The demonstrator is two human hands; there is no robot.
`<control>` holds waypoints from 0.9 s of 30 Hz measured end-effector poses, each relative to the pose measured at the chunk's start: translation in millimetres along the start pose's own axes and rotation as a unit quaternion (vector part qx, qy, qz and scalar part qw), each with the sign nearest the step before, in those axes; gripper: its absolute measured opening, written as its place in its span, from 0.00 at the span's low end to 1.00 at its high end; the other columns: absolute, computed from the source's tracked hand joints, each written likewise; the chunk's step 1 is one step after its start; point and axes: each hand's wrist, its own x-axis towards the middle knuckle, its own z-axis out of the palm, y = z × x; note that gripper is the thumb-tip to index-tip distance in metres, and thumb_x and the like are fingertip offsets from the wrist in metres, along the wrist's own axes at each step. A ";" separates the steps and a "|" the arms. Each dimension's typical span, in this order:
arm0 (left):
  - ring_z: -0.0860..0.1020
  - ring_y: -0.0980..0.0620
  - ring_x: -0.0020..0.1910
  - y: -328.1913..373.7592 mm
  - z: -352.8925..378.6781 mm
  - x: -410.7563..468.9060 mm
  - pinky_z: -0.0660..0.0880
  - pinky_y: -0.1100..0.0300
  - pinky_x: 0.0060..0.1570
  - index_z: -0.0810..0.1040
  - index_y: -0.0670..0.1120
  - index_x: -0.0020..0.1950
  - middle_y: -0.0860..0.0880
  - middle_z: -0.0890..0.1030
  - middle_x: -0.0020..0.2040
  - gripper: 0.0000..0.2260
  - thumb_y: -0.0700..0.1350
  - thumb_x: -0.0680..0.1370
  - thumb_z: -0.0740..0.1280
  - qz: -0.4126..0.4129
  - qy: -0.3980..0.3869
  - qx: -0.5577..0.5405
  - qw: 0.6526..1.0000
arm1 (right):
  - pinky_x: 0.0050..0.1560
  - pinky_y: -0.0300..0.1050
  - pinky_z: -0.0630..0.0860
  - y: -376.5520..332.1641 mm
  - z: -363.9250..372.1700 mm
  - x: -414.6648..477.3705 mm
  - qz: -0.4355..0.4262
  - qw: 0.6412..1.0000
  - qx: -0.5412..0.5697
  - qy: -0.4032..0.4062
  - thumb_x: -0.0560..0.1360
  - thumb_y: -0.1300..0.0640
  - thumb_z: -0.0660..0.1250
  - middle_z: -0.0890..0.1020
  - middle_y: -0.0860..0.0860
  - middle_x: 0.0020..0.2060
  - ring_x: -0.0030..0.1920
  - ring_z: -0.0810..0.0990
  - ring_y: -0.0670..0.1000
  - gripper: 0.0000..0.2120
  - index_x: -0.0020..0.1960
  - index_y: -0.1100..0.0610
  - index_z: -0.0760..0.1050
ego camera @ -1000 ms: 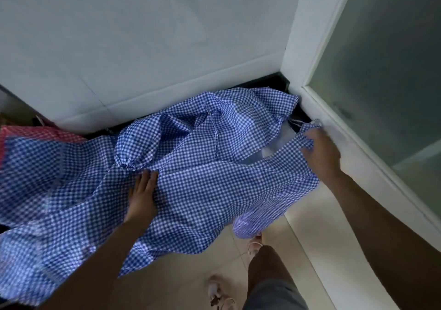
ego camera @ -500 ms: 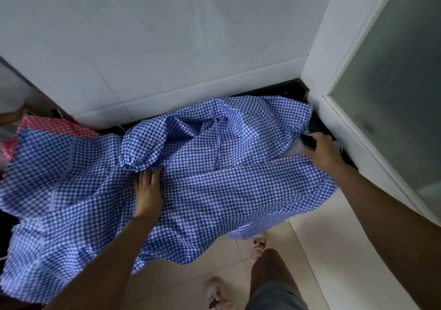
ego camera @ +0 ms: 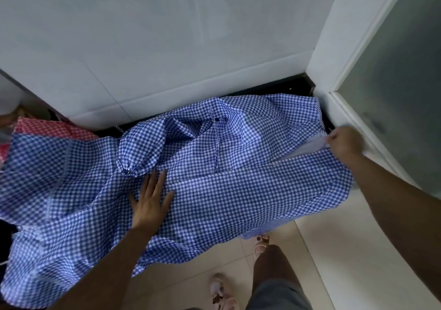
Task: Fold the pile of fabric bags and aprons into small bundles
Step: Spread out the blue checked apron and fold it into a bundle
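At 6 o'clock, nearest the camera, a bare leg (ego camera: 270, 268) and two feet in pale sandals (ego camera: 260, 242) stand on the cream floor tiles (ego camera: 358, 250). Just above them a blue checked apron (ego camera: 238, 190) lies spread wide across a dark tabletop (ego camera: 293, 86), filling the middle of the view from 9 o'clock to 3 o'clock. Its near edge hangs off the tabletop over the floor.

The left hand (ego camera: 150, 206) lies near the centre, slightly toward 7 o'clock. It is flat, with its fingers straight and lightly spread, pressing the apron down. Just beyond its fingertips, toward 11 o'clock, sits a puffed, gathered cuff (ego camera: 136, 164) of the same cloth.

At 3 o'clock the right hand (ego camera: 344, 141) has its fingers curled and pinches the apron's right edge, where a pale underside shows.

Farther off at 9 o'clock, a red checked cloth (ego camera: 47, 128) pokes out from under the apron. Beyond everything is a white wall (ego camera: 167, 47), with a frosted glass door (ego camera: 401, 83) at 2 o'clock.
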 end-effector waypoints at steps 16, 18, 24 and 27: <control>0.67 0.38 0.67 30.0 -5.1 27.6 0.76 0.43 0.57 0.61 0.47 0.76 0.45 0.67 0.73 0.39 0.23 0.68 0.64 0.290 -0.038 0.134 0.947 | 0.54 0.53 0.74 61.0 80.2 -186.5 0.300 0.831 0.459 -0.099 0.71 0.70 0.63 0.73 0.62 0.65 0.56 0.75 0.57 0.27 0.68 0.59 0.65; 0.56 0.42 0.75 45.6 -8.6 31.2 0.63 0.46 0.71 0.56 0.45 0.77 0.47 0.57 0.77 0.29 0.32 0.78 0.58 0.240 -0.106 0.149 0.953 | 0.59 0.54 0.72 58.2 82.7 -190.8 0.298 0.806 0.488 -0.152 0.71 0.76 0.63 0.67 0.59 0.68 0.65 0.70 0.60 0.37 0.75 0.56 0.56; 0.44 0.35 0.76 104.4 5.4 9.9 0.49 0.34 0.69 0.39 0.48 0.78 0.41 0.43 0.78 0.44 0.73 0.72 0.46 0.052 -0.152 0.153 0.975 | 0.55 0.48 0.68 55.3 83.0 -176.6 0.206 0.820 0.499 -0.191 0.67 0.70 0.73 0.71 0.55 0.67 0.60 0.73 0.55 0.36 0.71 0.59 0.65; 0.40 0.34 0.75 107.4 14.5 7.7 0.47 0.33 0.70 0.31 0.52 0.76 0.38 0.36 0.77 0.47 0.76 0.66 0.42 0.034 -0.150 0.192 0.969 | 0.58 0.51 0.72 59.8 87.6 -176.1 0.157 0.834 0.482 -0.218 0.64 0.65 0.77 0.80 0.55 0.58 0.56 0.78 0.55 0.25 0.59 0.58 0.75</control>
